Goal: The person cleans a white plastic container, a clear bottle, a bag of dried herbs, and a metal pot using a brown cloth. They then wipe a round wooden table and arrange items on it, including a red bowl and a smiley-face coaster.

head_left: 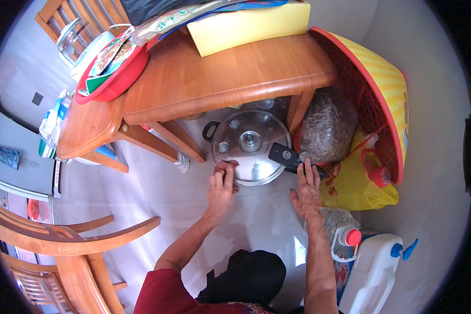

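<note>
A shiny metal pressure cooker (246, 170) stands on the floor, partly under the wooden table, its lid on. A black knob sits at the lid's centre. Its long black handle (282, 154) points right, and a small black loop handle (209, 131) sticks out on the far left side. My left hand (222, 189) has its fingers bent and closed at the cooker's near left rim; the fingertips are partly hidden. Over the end of the long handle lies my right hand (307, 189), fingers stretched out and not wrapped round it.
Close above the cooker is the wooden table (235, 83), with a red basin (118, 78) and a yellow box (251, 29). On the right stand a tipped red-rimmed basket (387, 78), a filled clear bag (327, 128), a yellow bag (345, 186) and a white jug (369, 275). Wooden chair (83, 243) at left.
</note>
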Motion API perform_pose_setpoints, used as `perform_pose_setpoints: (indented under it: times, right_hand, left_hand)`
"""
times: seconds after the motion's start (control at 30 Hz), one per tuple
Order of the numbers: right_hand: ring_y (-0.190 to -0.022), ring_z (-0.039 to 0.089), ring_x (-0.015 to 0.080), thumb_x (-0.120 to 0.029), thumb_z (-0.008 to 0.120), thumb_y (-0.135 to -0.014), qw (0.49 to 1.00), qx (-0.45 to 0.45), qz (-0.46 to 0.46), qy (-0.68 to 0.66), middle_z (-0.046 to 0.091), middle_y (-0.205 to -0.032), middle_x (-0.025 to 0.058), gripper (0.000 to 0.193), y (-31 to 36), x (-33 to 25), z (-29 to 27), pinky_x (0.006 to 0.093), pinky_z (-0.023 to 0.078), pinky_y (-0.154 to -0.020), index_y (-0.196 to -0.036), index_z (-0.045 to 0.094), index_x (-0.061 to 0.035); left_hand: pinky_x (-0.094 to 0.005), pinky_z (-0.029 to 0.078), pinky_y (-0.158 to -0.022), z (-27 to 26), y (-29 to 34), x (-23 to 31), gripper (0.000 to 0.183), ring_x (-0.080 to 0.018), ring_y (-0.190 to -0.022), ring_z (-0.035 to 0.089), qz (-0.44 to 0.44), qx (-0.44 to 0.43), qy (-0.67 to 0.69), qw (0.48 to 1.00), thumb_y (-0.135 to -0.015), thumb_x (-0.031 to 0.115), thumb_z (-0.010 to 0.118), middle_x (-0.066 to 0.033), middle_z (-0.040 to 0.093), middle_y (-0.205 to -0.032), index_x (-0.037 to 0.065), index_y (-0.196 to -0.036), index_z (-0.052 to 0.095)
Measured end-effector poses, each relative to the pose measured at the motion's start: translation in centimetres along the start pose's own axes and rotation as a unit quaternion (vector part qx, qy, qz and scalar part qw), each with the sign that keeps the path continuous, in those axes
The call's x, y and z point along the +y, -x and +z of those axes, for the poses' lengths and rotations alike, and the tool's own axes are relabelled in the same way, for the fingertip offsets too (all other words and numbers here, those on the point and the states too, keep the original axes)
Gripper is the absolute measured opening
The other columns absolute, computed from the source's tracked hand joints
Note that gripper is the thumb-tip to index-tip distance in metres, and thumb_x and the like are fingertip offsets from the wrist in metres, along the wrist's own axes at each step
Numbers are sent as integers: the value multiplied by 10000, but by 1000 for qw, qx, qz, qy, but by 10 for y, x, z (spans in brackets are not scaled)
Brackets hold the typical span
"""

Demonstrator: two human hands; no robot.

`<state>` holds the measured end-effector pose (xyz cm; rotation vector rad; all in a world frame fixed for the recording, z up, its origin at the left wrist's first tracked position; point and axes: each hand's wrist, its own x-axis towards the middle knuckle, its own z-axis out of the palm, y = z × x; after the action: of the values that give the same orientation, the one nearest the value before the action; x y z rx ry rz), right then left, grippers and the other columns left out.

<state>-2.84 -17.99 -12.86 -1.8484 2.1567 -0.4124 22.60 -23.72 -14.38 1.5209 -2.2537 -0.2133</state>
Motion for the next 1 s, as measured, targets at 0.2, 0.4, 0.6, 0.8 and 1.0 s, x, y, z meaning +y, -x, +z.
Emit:
perform_pose_setpoints:
  times: [0.2, 0.4, 0.6, 0.8, 1.0]
  right_hand:
    - [-1371, 224, 391, -89, 699, -709, 1000, -22, 4, -6, 139, -1549, 106, 854, 0, -2, -6, 421, 300, -1107, -1444, 267, -27]
    - [-1376, 218, 385, -94, 702, -718, 1000, -24, 2, -1, 128, -1555, 94, 859, -1, -5, -4, 419, 298, -1107, -1451, 258, -39]
    - [-1396, 183, 361, -93, 705, -730, 999, -41, 11, 8, 97, -1563, 82, 865, 0, -6, -7, 421, 297, -1108, -1461, 243, -57]
    - [-1406, 170, 337, -110, 710, -734, 999, -47, 19, -1, 75, -1567, 55, 895, 1, -2, -7, 421, 302, -1110, -1471, 203, -74]
    - [-1403, 175, 342, -89, 708, -722, 998, -49, 25, 1, 93, -1565, 53, 889, -1, -7, -8, 412, 306, -1106, -1466, 220, -72]
  left_hand:
    - [-417, 431, -852, 8, -15, 30, 651, -314, -1008, 494, 68, 9, 150, 986, -683, 55, 722, -128, 470, -1094, 113, -1298, 516]
    - [-401, 408, -866, 37, -67, 79, 658, -312, -1121, 463, 35, 63, 43, 997, -765, 115, 656, -160, 448, -1313, 8, -1363, 403]
    - [-378, 390, -863, 37, -59, 89, 692, -292, -1177, 438, 55, -16, -31, 998, -758, 167, 641, -138, 377, -1442, 2, -1376, 378]
    - [-389, 442, -882, 32, -6, 48, 547, -288, -1087, 498, 197, -53, 55, 977, -693, 91, 673, -87, 510, -1304, 40, -1224, 549]
    - [-406, 432, -890, 33, -37, 86, 466, -284, -1128, 491, 217, 46, 121, 968, -695, 95, 649, -74, 555, -1196, 58, -1155, 582]
